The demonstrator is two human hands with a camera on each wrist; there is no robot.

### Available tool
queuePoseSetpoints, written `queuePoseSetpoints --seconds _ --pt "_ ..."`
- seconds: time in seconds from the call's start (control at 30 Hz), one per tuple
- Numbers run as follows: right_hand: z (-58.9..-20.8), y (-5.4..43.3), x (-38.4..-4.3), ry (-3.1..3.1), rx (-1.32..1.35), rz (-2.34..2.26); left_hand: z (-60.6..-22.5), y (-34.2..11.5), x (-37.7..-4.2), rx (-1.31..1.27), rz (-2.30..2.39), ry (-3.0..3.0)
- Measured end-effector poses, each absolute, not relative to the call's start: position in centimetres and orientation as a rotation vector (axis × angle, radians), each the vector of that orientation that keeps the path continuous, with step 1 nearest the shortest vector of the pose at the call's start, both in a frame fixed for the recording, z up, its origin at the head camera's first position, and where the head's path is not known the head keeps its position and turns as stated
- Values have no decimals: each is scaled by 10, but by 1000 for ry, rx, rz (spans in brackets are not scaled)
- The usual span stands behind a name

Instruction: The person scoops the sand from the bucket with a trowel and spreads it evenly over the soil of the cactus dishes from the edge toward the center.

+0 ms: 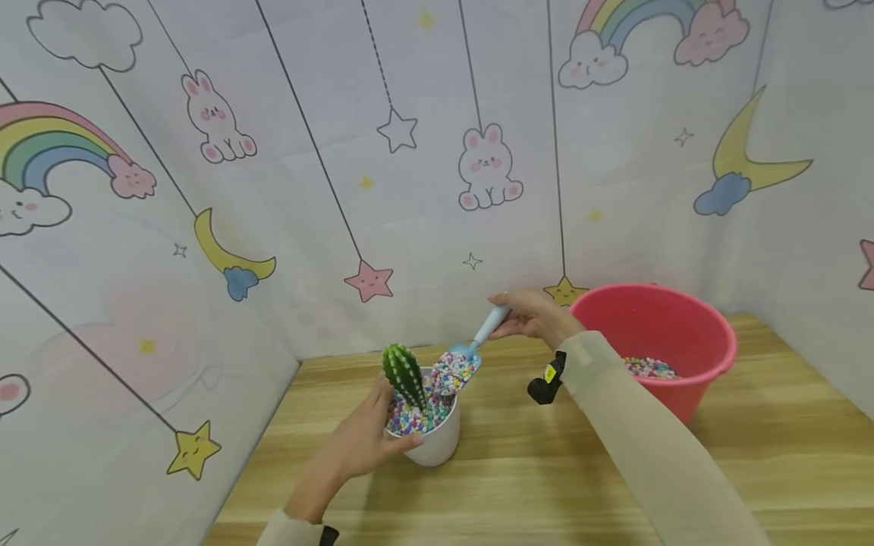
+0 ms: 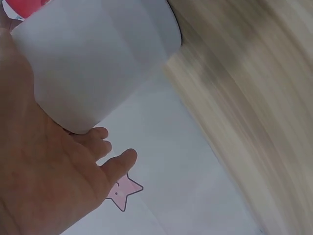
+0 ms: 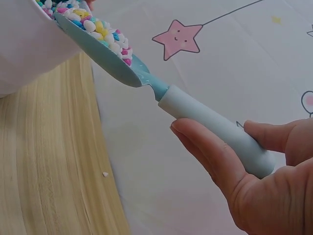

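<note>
A white pot [image 1: 437, 444] stands on the table with a green cactus [image 1: 403, 376] and multicoloured pebbles [image 1: 410, 418] inside. My left hand [image 1: 362, 436] holds the pot from its left side, thumb along the near rim; the left wrist view shows the palm against its wall. In my right hand [image 1: 536, 315] is the pale handle of a light blue trowel [image 3: 105, 56], gripped between thumb and fingers. Its blade, heaped with small coloured pebbles [image 3: 105, 34], tilts down with the tip right at the pot's rim.
To the right stands a pink bucket [image 1: 690, 394] with more pebbles [image 1: 649, 369] at its bottom. One loose pebble [image 3: 105, 174] lies on the wooden table [image 1: 532, 470]. Cloth walls [image 1: 423, 227] printed with rabbits and stars rise behind and at both sides.
</note>
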State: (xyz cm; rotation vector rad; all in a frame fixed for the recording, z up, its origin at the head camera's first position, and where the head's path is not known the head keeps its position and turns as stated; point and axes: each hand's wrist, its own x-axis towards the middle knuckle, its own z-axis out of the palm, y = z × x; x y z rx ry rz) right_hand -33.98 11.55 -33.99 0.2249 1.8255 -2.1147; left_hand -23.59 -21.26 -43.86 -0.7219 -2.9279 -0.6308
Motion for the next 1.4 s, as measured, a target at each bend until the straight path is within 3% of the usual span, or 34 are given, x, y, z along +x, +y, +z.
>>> queuePoseSetpoints --seconds 0.53,1.17,1.4 --pt "-338 116 -338 1913 168 -2100 -437 -223 -243 -743 -649 -3002" --pt "-329 117 -334 1941 144 -2102 -442 -196 -228 -520 -555 -2916" --pt "-328 120 -333 1970 137 -2100 -438 -205 -230 -589 -651 -2950"
